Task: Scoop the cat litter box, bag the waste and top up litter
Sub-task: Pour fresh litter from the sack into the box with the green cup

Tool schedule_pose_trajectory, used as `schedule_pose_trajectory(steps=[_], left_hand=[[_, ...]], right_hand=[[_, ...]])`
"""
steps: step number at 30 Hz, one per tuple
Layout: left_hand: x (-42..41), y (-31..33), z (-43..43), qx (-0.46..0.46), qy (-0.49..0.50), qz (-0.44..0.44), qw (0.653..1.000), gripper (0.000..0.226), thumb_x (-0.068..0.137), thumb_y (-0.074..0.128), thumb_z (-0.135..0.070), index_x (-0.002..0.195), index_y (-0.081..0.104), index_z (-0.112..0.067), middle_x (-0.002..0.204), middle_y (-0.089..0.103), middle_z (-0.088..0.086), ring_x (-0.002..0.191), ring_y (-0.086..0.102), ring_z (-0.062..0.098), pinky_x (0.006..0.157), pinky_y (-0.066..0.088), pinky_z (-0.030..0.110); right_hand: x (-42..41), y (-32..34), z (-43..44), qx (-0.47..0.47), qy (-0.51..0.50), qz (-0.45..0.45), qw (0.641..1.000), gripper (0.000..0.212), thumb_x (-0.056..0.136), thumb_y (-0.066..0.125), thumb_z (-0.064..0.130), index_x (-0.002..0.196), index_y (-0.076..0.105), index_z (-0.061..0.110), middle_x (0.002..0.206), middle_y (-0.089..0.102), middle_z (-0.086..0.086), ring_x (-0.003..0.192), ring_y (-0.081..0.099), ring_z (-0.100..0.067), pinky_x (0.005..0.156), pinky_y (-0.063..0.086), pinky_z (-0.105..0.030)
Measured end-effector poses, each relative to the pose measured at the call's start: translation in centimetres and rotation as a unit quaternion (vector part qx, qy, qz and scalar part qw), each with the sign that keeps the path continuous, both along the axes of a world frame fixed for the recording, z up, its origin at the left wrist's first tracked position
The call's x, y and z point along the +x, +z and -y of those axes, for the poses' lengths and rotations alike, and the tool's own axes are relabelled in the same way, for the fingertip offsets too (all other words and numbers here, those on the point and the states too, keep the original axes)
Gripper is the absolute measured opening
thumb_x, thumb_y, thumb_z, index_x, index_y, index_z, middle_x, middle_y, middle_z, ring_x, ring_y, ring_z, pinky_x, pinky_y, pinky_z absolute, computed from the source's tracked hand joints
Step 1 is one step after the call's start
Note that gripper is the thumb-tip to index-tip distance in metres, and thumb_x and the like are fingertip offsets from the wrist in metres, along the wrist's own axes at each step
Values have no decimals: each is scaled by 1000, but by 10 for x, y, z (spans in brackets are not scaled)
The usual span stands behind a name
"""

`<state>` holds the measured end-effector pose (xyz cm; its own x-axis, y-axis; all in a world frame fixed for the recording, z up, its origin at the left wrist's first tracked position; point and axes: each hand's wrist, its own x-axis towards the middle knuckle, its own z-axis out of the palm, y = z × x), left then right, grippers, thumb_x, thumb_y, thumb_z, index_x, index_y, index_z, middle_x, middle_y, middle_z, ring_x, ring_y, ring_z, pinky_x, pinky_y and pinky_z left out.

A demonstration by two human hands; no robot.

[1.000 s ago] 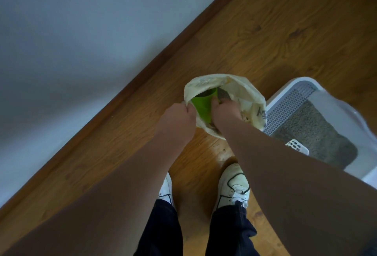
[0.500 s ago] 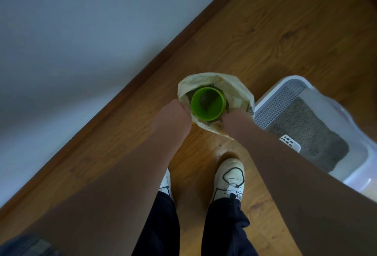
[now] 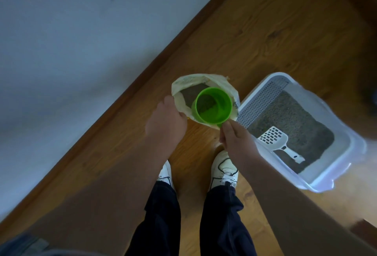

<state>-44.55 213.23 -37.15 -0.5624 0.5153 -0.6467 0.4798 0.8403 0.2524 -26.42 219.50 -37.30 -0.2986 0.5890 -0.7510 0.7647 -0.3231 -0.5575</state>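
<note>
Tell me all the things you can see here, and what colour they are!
litter bag: one, cream, standing open on the floor by the wall
cup: one, bright green, over the bag's mouth, some grey litter inside
litter box: one, white, on the floor to the right of the bag
litter: grey, spread in the box
scoop: one, white, lying on the litter in the box
floor: brown wood
wall: pale grey-white, on the left
shoes: two, white, on the floor
trousers: dark navy, at the bottom
left hand: grips the bag's rim
right hand: pinches the cup's near edge
</note>
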Motion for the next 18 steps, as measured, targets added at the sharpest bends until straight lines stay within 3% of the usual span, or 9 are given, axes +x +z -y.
schedule_pose_trajectory(steps=[5,9,14,18], left_hand=[[24,29,-17,22,-67,-7,997,53,96,49,-25,147,36,-17,138,49,7,118,54,26,86,53,44],[54,45,-46,36,-121,9,992,51,95,52,-25,143,38,-17,137,51,6,116,57,25,86,56,48],[105,56,-85,57,-199,47,977,43,95,51,-22,137,45,-17,133,51,7,121,53,27,94,51,49],[147,54,-101,83,-278,80,954,49,99,50,-23,145,38,-18,140,49,5,124,52,24,96,51,44]], right_hand=[[36,30,0,45,-39,16,998,39,102,39,42,74,50,17,61,51,1,59,47,-16,59,39,-37],[75,52,-11,73,-81,43,993,41,100,42,46,71,50,19,64,56,-4,63,53,-22,60,43,-39],[140,67,-26,97,-88,134,982,44,100,45,44,65,37,19,53,41,3,53,42,-16,51,29,-33],[192,62,-28,103,-82,214,968,38,98,45,48,72,44,20,60,55,2,59,54,-21,49,33,-31]])
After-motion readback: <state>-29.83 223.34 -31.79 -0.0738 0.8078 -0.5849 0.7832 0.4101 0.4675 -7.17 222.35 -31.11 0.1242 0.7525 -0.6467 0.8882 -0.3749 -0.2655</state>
